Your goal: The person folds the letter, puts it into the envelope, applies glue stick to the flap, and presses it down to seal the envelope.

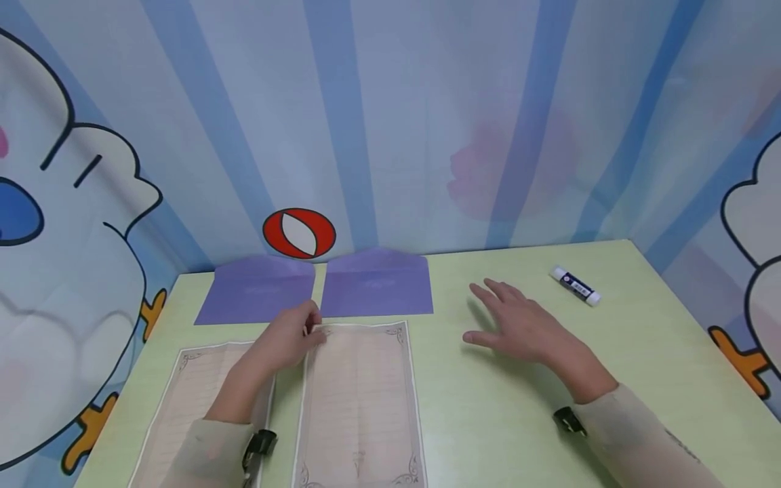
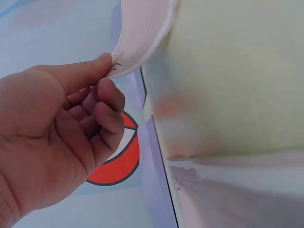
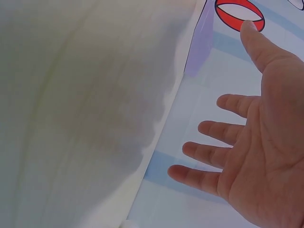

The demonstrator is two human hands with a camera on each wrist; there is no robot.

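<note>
The left hand [image 1: 285, 340] is pinching the far-left corner of a pale-pink, faintly ruled rectangular paper sheet [image 1: 360, 393], scrolls decorating its corners. It's lying on the pale-yellow tabletop [image 1: 488, 427], long axis running away from the person. The right hand [image 1: 515, 324] is hovering, fingers spread. A white cylindrical glue stick [image 1: 575, 285] is lying diagonally, its label's lettering staying unreadable.

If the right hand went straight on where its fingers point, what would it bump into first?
Probably the nearer purple envelope. The right hand looks raised, though, so it might pass over that and reach the striped wall instead.
</note>
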